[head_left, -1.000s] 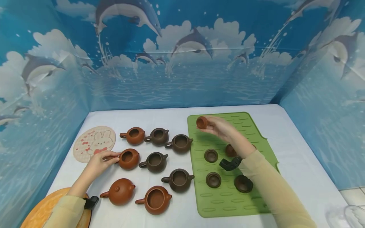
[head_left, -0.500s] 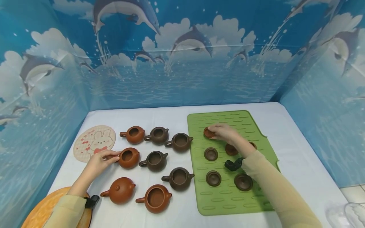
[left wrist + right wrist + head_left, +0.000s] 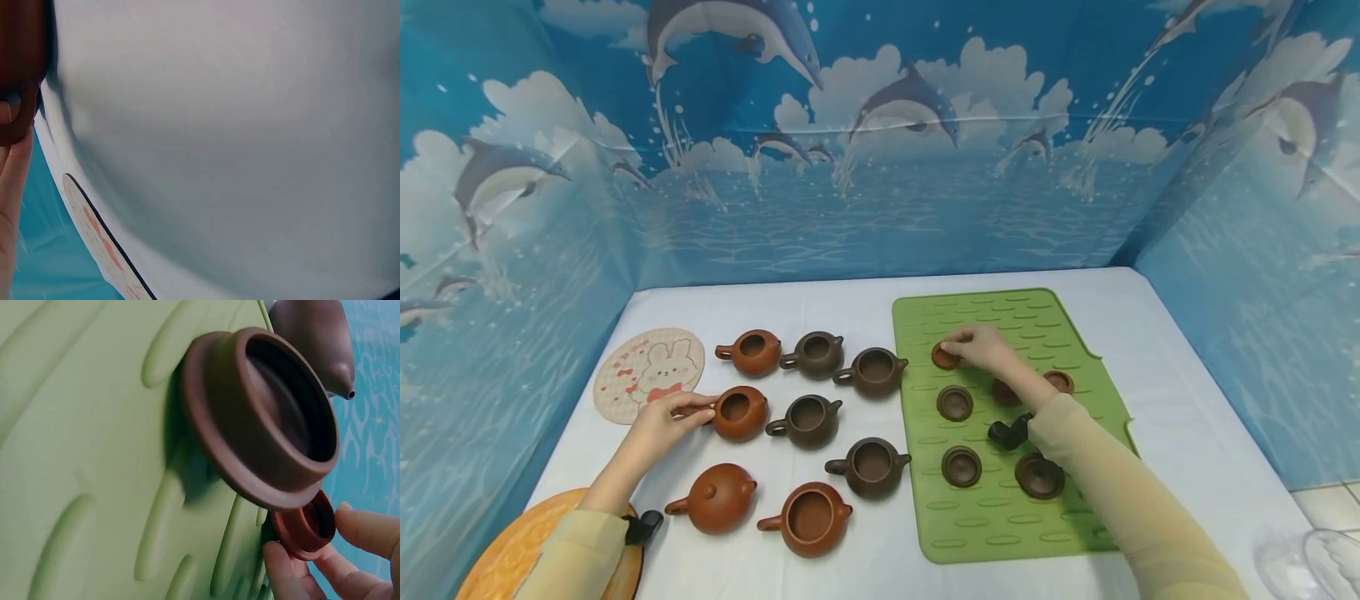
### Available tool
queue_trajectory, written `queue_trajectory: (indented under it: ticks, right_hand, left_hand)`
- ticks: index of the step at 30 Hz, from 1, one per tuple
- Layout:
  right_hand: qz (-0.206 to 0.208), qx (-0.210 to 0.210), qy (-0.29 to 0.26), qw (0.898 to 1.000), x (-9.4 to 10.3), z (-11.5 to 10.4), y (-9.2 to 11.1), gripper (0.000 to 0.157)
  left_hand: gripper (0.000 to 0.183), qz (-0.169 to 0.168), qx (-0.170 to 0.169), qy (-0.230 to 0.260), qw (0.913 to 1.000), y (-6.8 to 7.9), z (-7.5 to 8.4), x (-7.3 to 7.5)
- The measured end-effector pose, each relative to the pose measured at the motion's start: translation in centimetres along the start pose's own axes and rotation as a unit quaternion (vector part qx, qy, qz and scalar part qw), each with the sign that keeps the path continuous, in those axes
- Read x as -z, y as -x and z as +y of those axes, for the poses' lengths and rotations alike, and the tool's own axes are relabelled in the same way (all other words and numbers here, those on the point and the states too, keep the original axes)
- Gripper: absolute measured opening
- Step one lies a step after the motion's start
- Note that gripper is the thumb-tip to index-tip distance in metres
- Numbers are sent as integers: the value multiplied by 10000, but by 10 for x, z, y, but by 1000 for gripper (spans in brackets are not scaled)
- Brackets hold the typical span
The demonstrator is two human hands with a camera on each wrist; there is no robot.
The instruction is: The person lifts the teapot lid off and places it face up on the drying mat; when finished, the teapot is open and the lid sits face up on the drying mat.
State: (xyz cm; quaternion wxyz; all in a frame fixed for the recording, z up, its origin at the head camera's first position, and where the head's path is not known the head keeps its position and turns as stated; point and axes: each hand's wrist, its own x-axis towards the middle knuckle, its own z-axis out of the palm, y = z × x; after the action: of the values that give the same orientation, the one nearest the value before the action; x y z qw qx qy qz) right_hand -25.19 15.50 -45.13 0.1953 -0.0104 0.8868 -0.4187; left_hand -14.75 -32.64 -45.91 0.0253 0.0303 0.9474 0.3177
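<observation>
My left hand (image 3: 662, 429) pinches the handle of an open reddish-brown teapot (image 3: 740, 414) that stands on the white cloth. In the left wrist view, the fingers meet the teapot's handle (image 3: 26, 115) at the left edge. My right hand (image 3: 988, 350) holds a small reddish-brown teapot lid (image 3: 946, 356) low at the far left part of the green mat (image 3: 1000, 521). Thumb and fingers sit around this lid (image 3: 309, 522) in the right wrist view, its hollow underside showing. Nearer the wrist camera lies a dark brown lid (image 3: 269, 419), also underside up.
Several lidless teapots stand in rows left of the mat, including a dark one (image 3: 808, 422) and a reddish one (image 3: 815, 521). One reddish teapot (image 3: 720, 498) has its lid on. Several lids (image 3: 1040, 477) lie on the mat. A rabbit-print mat (image 3: 617, 392) lies far left.
My right hand has lowered the reddish-brown lid from above the mat and come nearer to me. The lid has shifted slightly left since half a second ago. My left hand stays on the teapot's handle.
</observation>
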Motion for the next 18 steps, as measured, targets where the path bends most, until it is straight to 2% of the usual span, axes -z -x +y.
queue_trajectory:
  ticks: [7,10,14,18]
  right_hand:
    - [-168,-31,-27,9999,2,1,0,43]
    - [-215,-37,-111,9997,5,3,1,45]
    - [-140,-82,-173,9997,11,5,4,46]
    - [-56,-100,-60,9999,18,1,8,49]
  left_hand:
    - [26,26,-8,-4,10000,-1,0,1]
    - [28,-27,-21,47,10000,2,2,6]
    - [31,56,50,138,9999,10,6,18]
    - [30,239,-97,177,9995,24,12,26]
